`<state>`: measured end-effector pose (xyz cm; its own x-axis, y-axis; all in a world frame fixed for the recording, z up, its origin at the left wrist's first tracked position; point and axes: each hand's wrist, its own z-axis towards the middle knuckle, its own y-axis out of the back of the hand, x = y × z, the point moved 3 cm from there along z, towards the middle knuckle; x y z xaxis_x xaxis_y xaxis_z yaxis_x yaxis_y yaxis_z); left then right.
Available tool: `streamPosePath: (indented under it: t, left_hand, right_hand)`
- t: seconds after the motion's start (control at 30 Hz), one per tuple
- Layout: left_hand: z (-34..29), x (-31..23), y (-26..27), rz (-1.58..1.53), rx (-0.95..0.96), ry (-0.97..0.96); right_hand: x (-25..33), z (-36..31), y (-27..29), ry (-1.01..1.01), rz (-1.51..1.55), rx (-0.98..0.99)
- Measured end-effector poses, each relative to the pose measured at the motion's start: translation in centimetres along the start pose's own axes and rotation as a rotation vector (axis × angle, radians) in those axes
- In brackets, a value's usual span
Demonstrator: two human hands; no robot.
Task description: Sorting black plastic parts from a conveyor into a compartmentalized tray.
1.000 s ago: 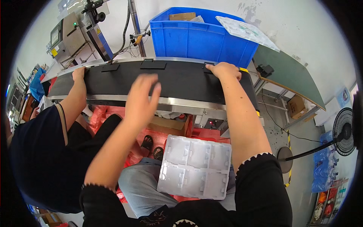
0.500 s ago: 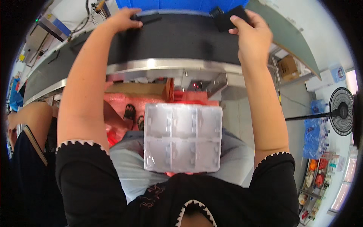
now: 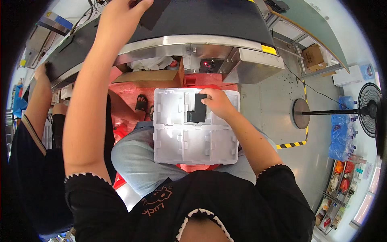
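A translucent white plastic tray (image 3: 196, 161) with several compartments rests across my lap. My right hand (image 3: 219, 103) pinches the right edge of a flat black L-shaped part (image 3: 198, 111), which sits over the upper middle compartment. The other compartments show no parts in them. My left hand (image 3: 125, 12) reaches over the black conveyor belt (image 3: 201, 20) at the top edge of the picture, its fingertips partly cut off. Beside its thumb is a dark, flat rectangular patch, either a part or a shadow; I cannot make out whether the hand holds anything.
The conveyor's metal rail (image 3: 169, 42) runs across in front of me. Below it stands an open cardboard box (image 3: 149, 76). At the left, a co-worker's arm (image 3: 40, 94) reaches to the belt. A standing fan (image 3: 367, 109) and blue water bottles (image 3: 340, 137) are on the right.
My right hand has come down from above the belt to the tray, bringing the black part. My left hand has moved farther up, toward the picture's edge. The blue bin has left the view.
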<state>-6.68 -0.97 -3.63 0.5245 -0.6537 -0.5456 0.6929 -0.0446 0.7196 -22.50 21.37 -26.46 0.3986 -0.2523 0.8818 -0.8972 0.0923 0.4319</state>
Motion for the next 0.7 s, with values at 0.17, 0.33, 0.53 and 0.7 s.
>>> streamPosePath:
  t: [0.17, 0.33, 0.53, 0.7]
  left_hand:
    - [-11.8, -2.7, -1.1, -0.476, -0.035, 0.320]
    - [-21.8, 3.6, -8.8, -0.530, 0.017, 0.540]
    - [-26.6, 8.3, -14.2, -0.240, 0.030, 0.578]
    - [-27.4, 7.3, -14.1, 0.019, 0.100, 0.509]
  right_hand:
    - [-1.0, -1.9, -0.4, 0.259, -0.537, -0.315]
    - [-0.6, -4.9, -4.8, 0.509, -0.678, -0.012]
    - [-1.0, -7.1, -4.3, 0.518, -0.982, -0.018]
    - [-1.4, -7.0, -4.2, 0.546, -0.954, 0.043]
